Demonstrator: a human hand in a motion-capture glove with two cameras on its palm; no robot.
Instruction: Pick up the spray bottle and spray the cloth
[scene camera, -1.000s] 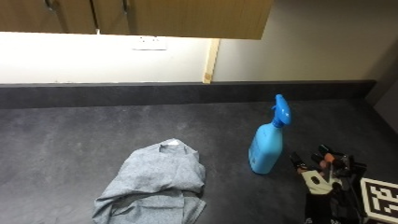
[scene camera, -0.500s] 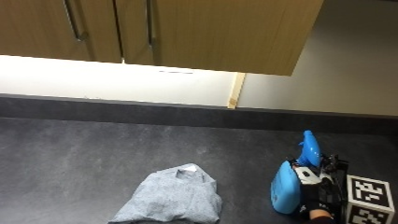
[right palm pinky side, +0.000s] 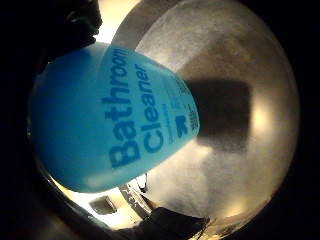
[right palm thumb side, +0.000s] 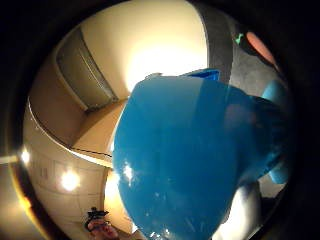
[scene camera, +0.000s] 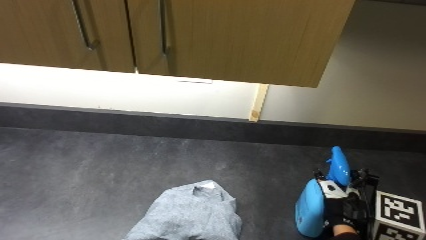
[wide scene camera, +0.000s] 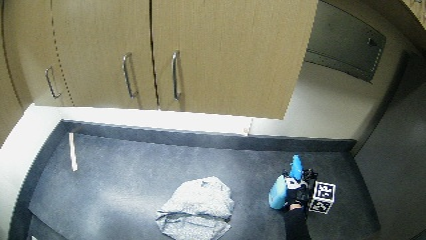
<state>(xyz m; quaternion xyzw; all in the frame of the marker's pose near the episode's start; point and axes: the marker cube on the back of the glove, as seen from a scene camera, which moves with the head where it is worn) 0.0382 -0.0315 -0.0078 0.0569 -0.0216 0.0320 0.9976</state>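
We see: dark speckled bench (scene camera: 100, 175) | wooden wall cabinets (scene camera: 219, 35) with metal handles (wide scene camera: 176, 75) | lit pale wall (scene camera: 120, 95) beneath

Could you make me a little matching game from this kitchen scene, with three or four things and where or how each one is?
Things:
1. spray bottle
2. cloth
3. gloved right hand
4. cupboard doors

States:
A. lying crumpled on the dark counter
B. hanging above the counter, closed
C. blue, upright on the counter
D. wrapped round the bottle's side

Pairs: 1-C, 2-A, 3-D, 4-B
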